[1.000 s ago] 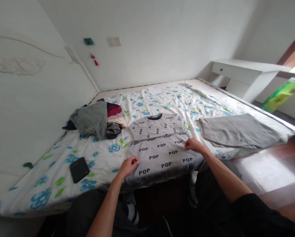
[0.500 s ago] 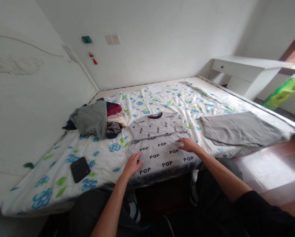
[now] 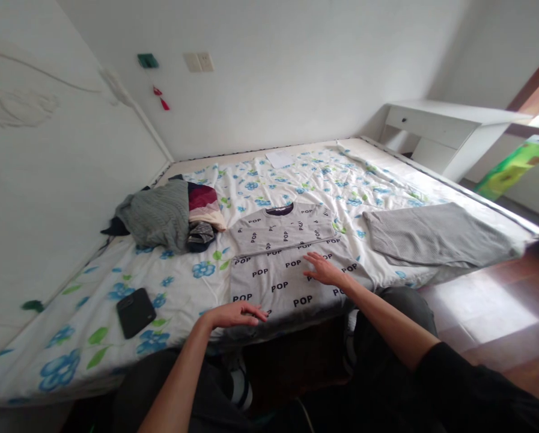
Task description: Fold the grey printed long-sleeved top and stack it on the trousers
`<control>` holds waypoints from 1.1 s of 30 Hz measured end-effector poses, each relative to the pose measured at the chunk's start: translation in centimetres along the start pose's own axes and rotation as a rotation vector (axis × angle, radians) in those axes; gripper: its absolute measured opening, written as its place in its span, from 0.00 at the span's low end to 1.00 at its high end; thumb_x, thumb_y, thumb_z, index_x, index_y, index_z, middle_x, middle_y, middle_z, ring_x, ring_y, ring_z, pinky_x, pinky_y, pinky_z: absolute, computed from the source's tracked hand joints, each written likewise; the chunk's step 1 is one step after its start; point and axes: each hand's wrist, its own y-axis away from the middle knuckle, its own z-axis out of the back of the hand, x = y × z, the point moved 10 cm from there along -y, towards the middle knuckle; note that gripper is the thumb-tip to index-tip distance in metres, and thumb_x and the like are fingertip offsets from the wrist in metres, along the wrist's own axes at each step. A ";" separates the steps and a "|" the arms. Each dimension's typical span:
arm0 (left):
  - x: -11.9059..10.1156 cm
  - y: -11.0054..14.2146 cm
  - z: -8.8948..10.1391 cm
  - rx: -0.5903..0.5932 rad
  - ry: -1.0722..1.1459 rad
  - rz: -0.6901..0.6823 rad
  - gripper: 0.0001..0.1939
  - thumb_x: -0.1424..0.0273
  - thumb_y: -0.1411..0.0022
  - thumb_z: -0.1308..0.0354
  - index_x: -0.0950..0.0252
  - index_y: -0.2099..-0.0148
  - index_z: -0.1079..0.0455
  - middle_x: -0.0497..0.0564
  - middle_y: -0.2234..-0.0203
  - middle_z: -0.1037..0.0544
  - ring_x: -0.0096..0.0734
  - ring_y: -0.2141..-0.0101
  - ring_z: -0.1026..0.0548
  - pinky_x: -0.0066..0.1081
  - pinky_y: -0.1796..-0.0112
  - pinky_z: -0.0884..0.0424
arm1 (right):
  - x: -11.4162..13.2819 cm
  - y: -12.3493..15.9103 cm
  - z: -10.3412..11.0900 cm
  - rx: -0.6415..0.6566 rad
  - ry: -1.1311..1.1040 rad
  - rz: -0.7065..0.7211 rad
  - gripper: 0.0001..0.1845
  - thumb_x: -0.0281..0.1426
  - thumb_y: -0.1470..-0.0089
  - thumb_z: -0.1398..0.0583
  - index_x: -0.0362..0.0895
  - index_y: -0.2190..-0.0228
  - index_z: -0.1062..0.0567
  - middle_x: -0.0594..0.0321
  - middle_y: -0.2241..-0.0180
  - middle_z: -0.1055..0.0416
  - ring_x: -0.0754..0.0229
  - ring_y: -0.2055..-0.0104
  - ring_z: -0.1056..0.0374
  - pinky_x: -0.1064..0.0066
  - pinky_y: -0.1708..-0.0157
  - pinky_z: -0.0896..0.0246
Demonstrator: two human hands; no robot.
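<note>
Two bare hands at near side of bed, both open, neither pinching anything. L hand [image 3: 235, 314]: palm turned inward, fingers long and close together, tips at front edge of gray POP-print shirt [image 3: 280, 282], exact contact w/ cloth hard to tell. R hand [image 3: 324, 270]: fingers loosely spread, resting flat on right part of shirt, well apart from L hand. Shirt lying flat on floral quilt [image 3: 93, 300], mid-way along near side of bed, lower edge right at bed edge, dark round collar [image 3: 279, 209] toward far end, long straight fold line across middle. Just left of shirt, heap of clothes [image 3: 161, 216]: gray knit, maroon striped piece, dark bundle. To right, folded gray knit garment [image 3: 431, 234], near shirt but apart. Black phone [image 3: 136, 313] on quilt, left of L hand, close by. Sheet of white paper [image 3: 279, 159] at far end of quilt. Farther off, white desk [image 3: 440, 123] in far right corner, carved white headboard [image 3: 48, 114] along left side, wall switches [image 3: 198, 62] on far wall. Wood floor [image 3: 476, 319] right of bed, dark trousers [image 3: 386, 343] below hands.
</note>
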 end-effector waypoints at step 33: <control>0.6 -6.7 23.8 -0.848 -0.612 0.250 0.11 0.59 0.33 0.35 0.57 0.53 0.16 0.51 0.63 0.14 0.43 0.61 0.17 0.32 0.62 0.31 | 11.9 -1.1 -2.5 0.564 -0.325 0.213 0.30 0.43 0.32 0.28 0.49 0.33 0.18 0.55 0.37 0.17 0.47 0.39 0.19 0.60 0.35 0.28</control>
